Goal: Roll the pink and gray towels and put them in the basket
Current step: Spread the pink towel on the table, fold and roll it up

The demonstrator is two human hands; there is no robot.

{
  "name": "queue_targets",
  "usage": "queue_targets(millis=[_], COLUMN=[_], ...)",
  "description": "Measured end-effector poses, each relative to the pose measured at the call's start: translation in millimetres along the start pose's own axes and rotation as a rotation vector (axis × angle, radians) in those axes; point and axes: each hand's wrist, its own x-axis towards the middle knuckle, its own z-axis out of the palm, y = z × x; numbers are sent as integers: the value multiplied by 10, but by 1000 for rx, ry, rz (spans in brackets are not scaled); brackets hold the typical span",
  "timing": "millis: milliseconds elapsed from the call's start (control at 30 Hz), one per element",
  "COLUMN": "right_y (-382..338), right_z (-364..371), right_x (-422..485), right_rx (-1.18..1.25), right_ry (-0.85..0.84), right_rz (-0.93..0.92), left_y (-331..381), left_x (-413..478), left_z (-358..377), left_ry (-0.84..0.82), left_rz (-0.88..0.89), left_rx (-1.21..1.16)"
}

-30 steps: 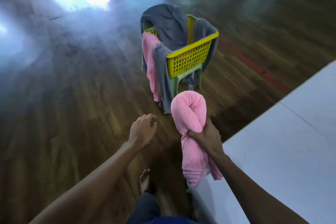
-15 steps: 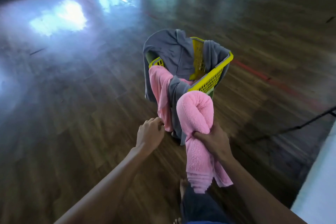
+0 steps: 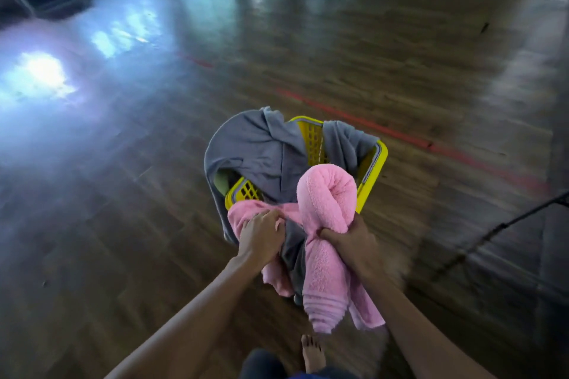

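My right hand (image 3: 351, 240) clamps the rolled pink towel (image 3: 326, 194) so it stays coiled over the basket (image 3: 374, 169); left hand (image 3: 261, 235) grips the draped pink towel (image 3: 246, 214).

We see the rolled pink towel (image 3: 326, 194) upright, centre frame, tail hanging; second pink towel (image 3: 246, 215) and gray towels (image 3: 261, 151) draped over the yellow basket (image 3: 371, 175) rim behind it.
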Motion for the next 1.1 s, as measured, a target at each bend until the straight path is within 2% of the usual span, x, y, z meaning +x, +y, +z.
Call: queue_targets(millis=[200,367,567,700,800,900,1100], right_y=[-374,-567,-492,-211,54,307,739], right_z=[326,722,1322,1740,2009,2252,2643], right_x=[883,1556,2320,2861,3220,3584,4062], right_rx=[56,64,72,-13,-162,-196,-203], right_ry=[118,264,331,351,357,304,301], right_rz=[135,260,445,542,558,582,677], left_y=[-325,-704,-1183,-1553,-1752,-1863,-1888], left_x=[1189,2180,2958,3097,3042,3029,3056], left_z=[134,395,726,1050,1210,1320,1377], left_ry=[-155,-248,-222,-276,-319,-287,-213], left_rz=[74,243,499,625,647,686,678], left_rx=[80,162,271,356,416,414,356])
